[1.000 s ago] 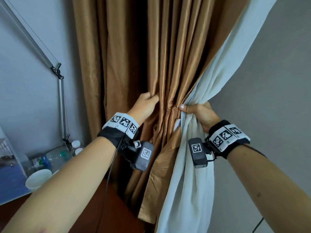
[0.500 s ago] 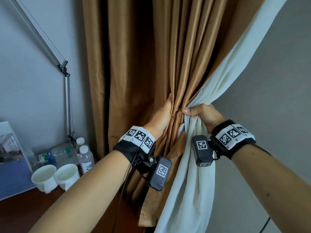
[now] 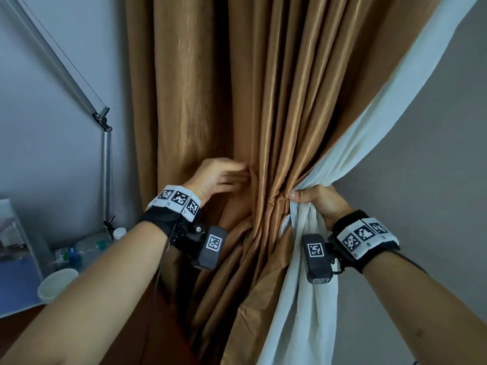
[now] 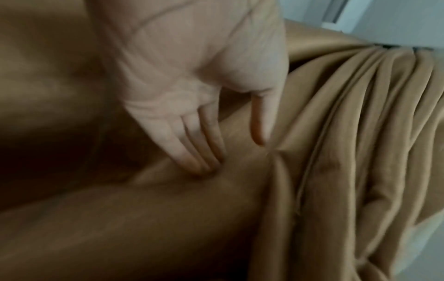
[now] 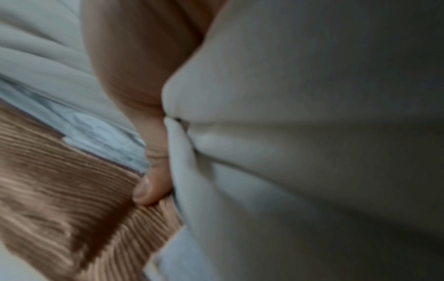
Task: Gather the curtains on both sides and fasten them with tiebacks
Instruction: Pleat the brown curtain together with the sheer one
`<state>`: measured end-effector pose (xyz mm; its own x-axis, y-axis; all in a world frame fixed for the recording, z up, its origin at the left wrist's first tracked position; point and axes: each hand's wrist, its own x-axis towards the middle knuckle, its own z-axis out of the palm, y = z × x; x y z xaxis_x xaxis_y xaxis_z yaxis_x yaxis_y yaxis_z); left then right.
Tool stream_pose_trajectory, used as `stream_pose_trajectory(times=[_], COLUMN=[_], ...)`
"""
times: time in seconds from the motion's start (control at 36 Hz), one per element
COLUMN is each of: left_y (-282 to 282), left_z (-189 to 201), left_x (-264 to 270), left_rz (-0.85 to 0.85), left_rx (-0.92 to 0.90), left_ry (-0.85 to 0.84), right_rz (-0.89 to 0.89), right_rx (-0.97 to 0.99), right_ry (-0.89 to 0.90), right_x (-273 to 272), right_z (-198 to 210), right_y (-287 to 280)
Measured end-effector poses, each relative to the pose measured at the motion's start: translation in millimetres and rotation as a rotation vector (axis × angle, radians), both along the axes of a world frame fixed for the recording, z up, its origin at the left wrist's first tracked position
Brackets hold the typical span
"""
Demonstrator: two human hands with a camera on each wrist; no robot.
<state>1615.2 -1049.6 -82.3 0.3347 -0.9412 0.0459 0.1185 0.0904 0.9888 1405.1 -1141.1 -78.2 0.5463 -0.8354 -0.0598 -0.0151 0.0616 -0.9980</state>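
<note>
A golden-brown curtain (image 3: 263,101) with a white lining (image 3: 305,272) hangs in the middle of the head view, pinched into a bunch at waist height. My right hand (image 3: 313,204) grips that bunch, thumb (image 5: 150,186) pressed on the brown folds and the white lining (image 5: 300,133) filling the palm. My left hand (image 3: 224,177) is flat, its straight fingers (image 4: 192,152) touching a loose brown fold (image 4: 168,218) left of the bunch, holding nothing. No tieback is in sight.
A grey wall (image 3: 421,180) stands to the right. At the left a metal lamp arm (image 3: 106,159) rises from a wooden desk (image 3: 126,338) with plastic bottles (image 3: 76,252), a white cup (image 3: 56,284) and a blue board (image 3: 15,272).
My left hand let go of the gathered folds and moved left, now lying flat on a loose fold. The right hand keeps its grip on the bunch.
</note>
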Motion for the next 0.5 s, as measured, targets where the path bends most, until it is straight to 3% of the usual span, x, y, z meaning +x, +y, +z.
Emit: stream_pose_trajectory(times=[0.11, 0.33, 0.44, 0.5], left_y=[-12, -16, -4, 4], left_z=[10, 11, -1, -1], left_x=[11, -11, -14, -24], left_rz=[0.139, 0.02, -0.152, -0.223], left_rx=[-0.021, -0.133, -0.099, -0.055], left_ry=[0.039, 0.264, 0.229, 0.103], right_rz=[0.055, 0.035, -0.017, -0.006], right_rx=[0.002, -0.026, -0.024, -0.047], right_ry=[-0.01, -0.024, -0.059, -0.079], right_x=[3, 8, 16, 21], right_z=[-3, -5, -5, -4], right_y=[-7, -8, -2, 4])
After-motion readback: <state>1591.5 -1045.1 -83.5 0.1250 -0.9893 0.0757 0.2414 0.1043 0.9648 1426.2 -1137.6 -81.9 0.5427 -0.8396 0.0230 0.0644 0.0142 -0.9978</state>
